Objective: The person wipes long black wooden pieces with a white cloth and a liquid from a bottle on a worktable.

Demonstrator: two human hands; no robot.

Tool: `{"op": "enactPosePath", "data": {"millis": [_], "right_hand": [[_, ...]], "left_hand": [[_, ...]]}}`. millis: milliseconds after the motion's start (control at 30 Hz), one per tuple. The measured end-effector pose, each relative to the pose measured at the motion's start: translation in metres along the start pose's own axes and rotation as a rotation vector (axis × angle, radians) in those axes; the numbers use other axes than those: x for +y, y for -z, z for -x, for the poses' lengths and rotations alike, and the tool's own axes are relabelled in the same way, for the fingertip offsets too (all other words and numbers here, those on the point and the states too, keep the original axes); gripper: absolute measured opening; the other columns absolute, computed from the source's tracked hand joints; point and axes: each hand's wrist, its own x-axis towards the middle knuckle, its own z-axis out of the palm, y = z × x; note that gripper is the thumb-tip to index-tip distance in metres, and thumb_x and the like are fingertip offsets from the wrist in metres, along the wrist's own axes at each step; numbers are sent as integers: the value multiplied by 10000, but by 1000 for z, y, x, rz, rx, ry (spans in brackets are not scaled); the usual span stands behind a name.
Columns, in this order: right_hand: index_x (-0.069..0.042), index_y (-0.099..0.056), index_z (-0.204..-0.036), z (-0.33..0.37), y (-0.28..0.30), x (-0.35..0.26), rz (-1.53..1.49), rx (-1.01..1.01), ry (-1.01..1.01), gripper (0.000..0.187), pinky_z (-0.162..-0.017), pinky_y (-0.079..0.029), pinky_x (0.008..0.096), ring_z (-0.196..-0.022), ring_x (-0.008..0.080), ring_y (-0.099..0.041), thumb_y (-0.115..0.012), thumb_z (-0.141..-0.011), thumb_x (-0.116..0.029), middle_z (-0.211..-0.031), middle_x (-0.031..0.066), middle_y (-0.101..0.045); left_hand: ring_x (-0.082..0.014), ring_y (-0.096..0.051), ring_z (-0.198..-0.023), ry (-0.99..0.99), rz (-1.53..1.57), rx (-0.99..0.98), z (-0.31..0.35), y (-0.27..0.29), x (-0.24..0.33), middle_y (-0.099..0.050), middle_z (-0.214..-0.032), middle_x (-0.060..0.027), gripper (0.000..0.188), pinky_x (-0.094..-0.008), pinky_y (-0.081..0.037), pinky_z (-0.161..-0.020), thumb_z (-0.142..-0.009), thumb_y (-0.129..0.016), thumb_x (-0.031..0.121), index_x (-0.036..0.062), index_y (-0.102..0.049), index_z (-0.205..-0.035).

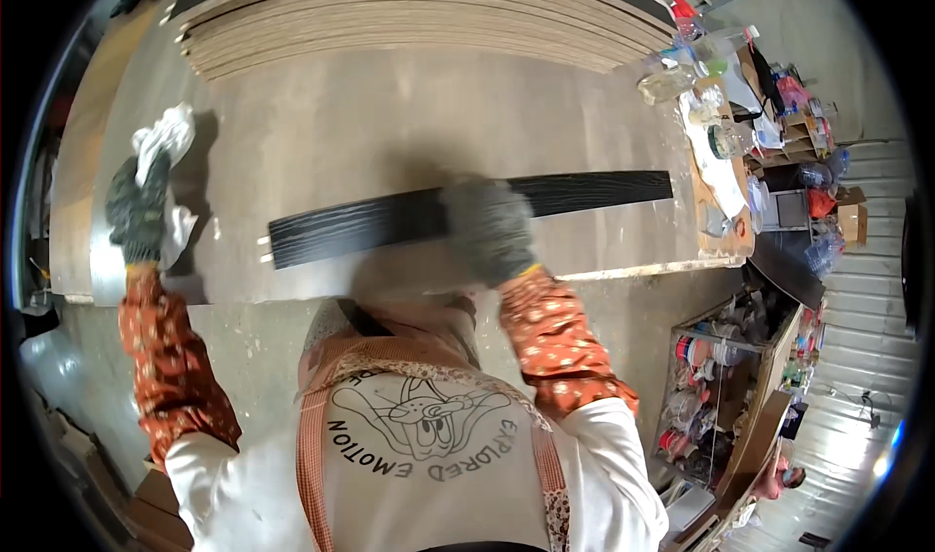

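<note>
As the left hand [137,209] pinches a white rag [168,135] and blur hides whether the right hand [487,229] has its fingers spread, the black slat [596,193] flat on the desk [390,104] beneath that hand should handle light yet stiff, best held by its long edges.

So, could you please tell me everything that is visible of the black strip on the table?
The black strip is long, narrow and flat, its upper face marked with wavy, grain-like lines; it looks like wood or board. Two short pale pegs stick out of its left end. It lies across the table, slanted, its right end farther away than the left. The gloved right hand covers its middle; blur hides whether it presses or grips there.
</note>
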Motion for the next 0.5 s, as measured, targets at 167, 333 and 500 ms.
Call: {"op": "enactPosePath", "data": {"millis": [167,333,500], "right_hand": [[-88,-651,-1090,61,-10,256,13,216,-374,254,-783,-482,446,-882,334,-605,-478,-946,-207,-906,154,-645],[-57,-690,-1072,95,5,395,49,-47,-732,303,-788,-492,466,-869,388,-628,-495,-928,-237,-963,213,-659],[-40,-682,-1041,98,-16,399,1,232,-495,287,-782,-492,456,-875,369,-620,-529,-928,-255,-963,198,-653]], "left_hand": [[-228,-610,-934,221,140,9,65,41,79,-618,-1180,-124,388,-321,-489,-839,-910,-640,210,-9,-580,-1225],[-233,-563,-1084,-232,248,173,130,25,199,-588,-1164,-146,369,-347,-462,-947,-824,-718,93,-22,-591,-1151],[-328,-596,-1062,-454,438,-56,141,0,408,-637,-1105,-169,361,-413,-448,-961,-798,-715,128,-8,-598,-1111]]}}
